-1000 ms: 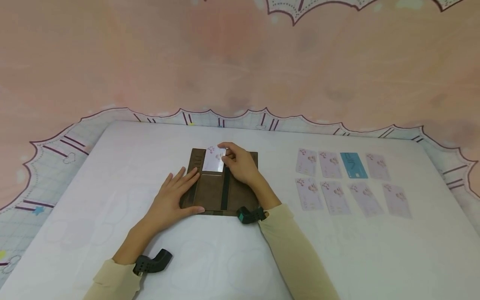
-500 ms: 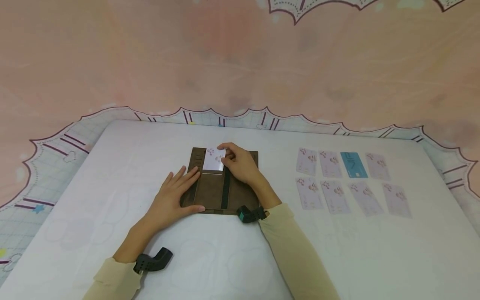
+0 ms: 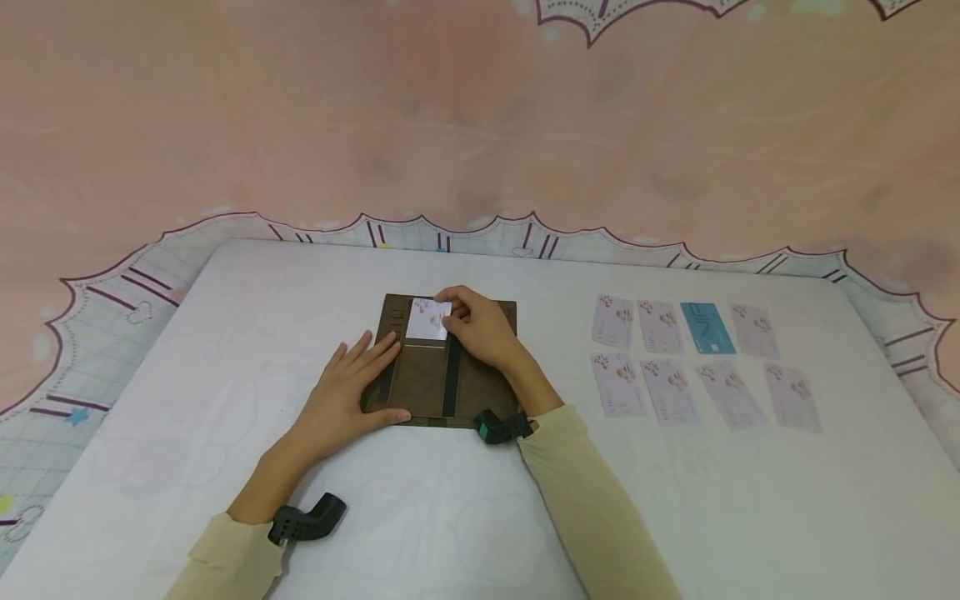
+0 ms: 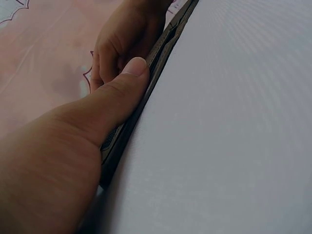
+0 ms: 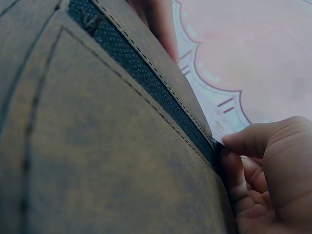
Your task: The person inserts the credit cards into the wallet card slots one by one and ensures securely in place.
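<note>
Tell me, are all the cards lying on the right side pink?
No, one blue card lies in the far row among the pale pink cards on the table.

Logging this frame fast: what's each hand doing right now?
Left hand: open, fingers flat on the brown wallet.
Right hand: pinching a white card at the wallet's slot.

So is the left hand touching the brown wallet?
Touching. The left wrist view shows the left hand with its thumb pressed along the edge of the brown wallet.
</note>
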The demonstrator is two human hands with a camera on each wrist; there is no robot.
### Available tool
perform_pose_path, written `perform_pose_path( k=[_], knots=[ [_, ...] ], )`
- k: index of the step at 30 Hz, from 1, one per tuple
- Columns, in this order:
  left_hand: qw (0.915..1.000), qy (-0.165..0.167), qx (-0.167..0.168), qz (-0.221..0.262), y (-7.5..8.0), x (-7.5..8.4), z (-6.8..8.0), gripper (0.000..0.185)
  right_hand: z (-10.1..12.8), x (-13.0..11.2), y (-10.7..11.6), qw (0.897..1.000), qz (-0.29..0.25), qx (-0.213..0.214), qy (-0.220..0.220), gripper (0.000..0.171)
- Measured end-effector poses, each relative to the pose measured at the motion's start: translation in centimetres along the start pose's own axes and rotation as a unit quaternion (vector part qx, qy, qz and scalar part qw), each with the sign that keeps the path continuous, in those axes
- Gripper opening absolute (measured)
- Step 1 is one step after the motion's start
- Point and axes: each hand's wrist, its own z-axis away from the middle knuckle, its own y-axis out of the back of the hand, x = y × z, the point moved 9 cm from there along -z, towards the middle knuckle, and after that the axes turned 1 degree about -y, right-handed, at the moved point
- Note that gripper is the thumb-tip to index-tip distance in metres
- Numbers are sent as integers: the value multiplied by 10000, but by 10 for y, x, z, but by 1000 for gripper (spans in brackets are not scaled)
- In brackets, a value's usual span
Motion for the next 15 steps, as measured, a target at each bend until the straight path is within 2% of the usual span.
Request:
perform_pose_path(
  k=[15],
  knots=[
    [10000,7,-11,40,0,-1,0,91,0,-2,-5,9992,190,-297,189,27]
  ],
)
